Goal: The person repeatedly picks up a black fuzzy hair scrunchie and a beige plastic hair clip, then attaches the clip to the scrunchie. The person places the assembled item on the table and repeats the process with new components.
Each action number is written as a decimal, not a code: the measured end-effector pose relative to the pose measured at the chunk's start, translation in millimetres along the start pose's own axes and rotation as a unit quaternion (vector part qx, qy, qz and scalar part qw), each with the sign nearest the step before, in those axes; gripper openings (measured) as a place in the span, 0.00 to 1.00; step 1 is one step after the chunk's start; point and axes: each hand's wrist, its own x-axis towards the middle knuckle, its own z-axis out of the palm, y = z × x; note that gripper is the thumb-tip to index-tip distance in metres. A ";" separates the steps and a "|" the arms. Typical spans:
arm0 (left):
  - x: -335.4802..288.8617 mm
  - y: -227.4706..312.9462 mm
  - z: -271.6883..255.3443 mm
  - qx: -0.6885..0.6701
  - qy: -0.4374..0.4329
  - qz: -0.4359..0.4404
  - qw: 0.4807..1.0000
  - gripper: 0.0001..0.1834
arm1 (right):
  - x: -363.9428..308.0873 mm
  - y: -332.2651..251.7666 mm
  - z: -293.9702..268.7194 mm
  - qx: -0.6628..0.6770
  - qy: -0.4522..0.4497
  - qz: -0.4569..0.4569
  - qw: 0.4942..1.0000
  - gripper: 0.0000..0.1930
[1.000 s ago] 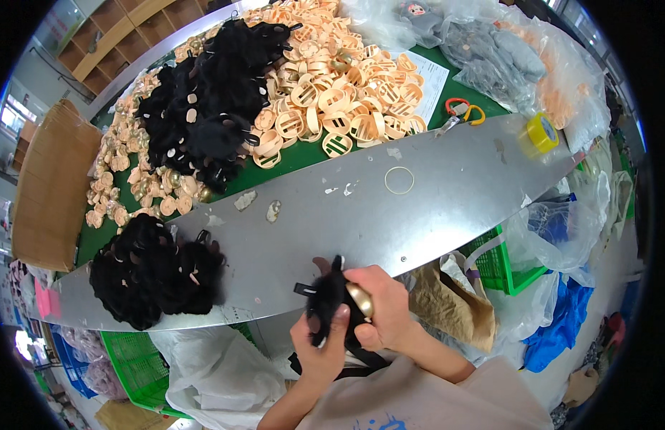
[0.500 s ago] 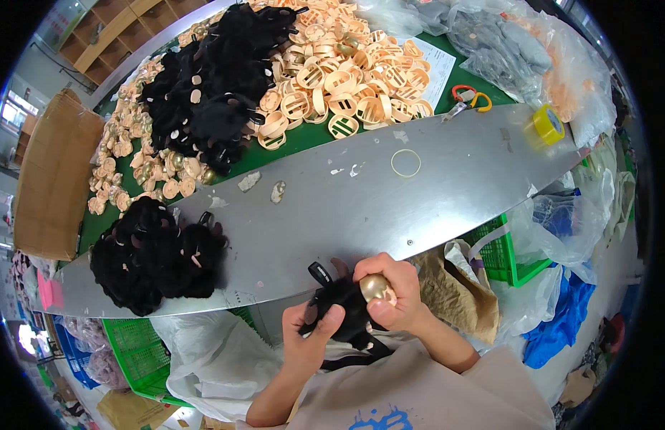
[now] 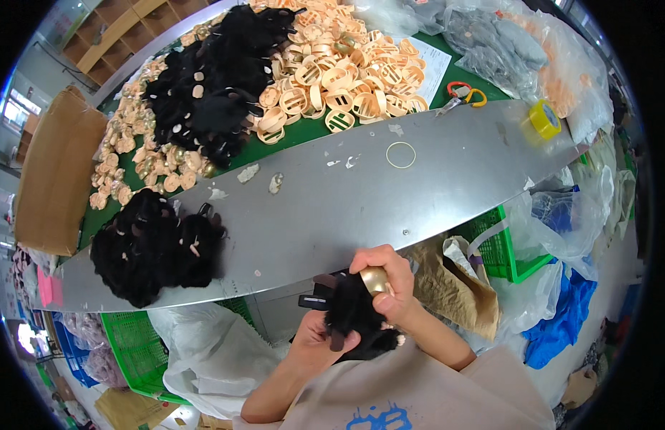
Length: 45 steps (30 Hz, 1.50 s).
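In front of my body, just off the near edge of the metal table top, I hold a black furry plush piece with a dark looped tag. My left hand is closed around its lower left side, thumb lying over the fur. Fingers of my right hand grip a shiny gold dome-shaped piece against the upper right of the plush; how the two join is hidden. Left on the metal surface lies a heap of similar black plush pieces.
Behind the metal strip lie more black plush, peach slotted plastic rings and small peach-and-gold parts. Scissors, yellow tape and a thin ring are farther right. Green crates stand below, and a cardboard box at left.
The plush has turned in my hands, its tag swinging lower to the left. My left hand has shifted slightly down and right; my right hand still grips the gold piece.
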 end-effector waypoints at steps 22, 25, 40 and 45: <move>22.3 62.3 25.7 0.150 0.247 0.090 0.953 0.15 | 52.3 -34.5 -5.7 -0.108 -0.035 -0.099 0.989 0.19; 33.5 58.6 10.9 0.144 0.282 0.074 0.946 0.16 | 51.3 -7.0 -4.3 -0.133 -0.050 -0.061 0.988 0.20; 46.4 42.0 -26.0 0.145 0.340 0.084 0.925 0.12 | 44.3 34.2 8.4 -0.263 -0.035 -0.115 0.957 0.22; 46.1 41.0 -18.7 0.234 0.361 0.111 0.896 0.10 | 44.0 29.0 12.7 -0.333 -0.016 -0.142 0.932 0.22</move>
